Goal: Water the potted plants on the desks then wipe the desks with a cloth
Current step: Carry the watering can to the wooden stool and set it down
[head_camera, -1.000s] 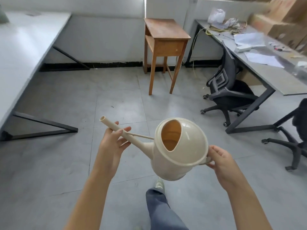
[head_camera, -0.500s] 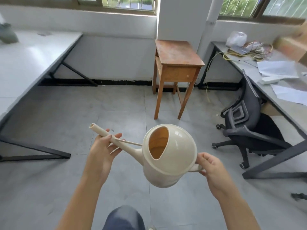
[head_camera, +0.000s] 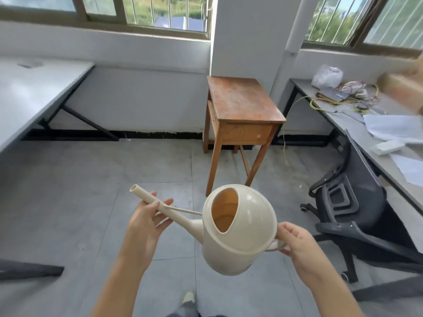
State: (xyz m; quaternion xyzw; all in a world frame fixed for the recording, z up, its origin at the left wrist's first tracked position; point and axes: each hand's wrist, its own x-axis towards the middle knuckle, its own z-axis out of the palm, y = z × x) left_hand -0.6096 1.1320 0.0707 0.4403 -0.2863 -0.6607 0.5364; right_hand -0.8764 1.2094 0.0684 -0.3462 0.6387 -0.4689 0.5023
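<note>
A cream plastic watering can (head_camera: 242, 229) hangs in front of me above the grey tiled floor, its spout pointing up and to the left. My left hand (head_camera: 146, 223) is wrapped around the spout from below. My right hand (head_camera: 295, 241) grips the handle at the can's right side. The can's oval opening faces me. A white desk (head_camera: 34, 88) runs along the left and a grey desk (head_camera: 357, 124) along the right. No potted plant and no cloth show in this view.
A small brown wooden table (head_camera: 240, 104) stands against the far wall ahead. A black office chair (head_camera: 348, 202) sits tucked at the grey desk, which carries papers, cables and a plastic bag. Barred windows line the wall. My shoe shows at the bottom.
The view has tilted upward, bringing the windows into sight, and the wooden table looks closer. Both hands keep the same hold on the watering can.
</note>
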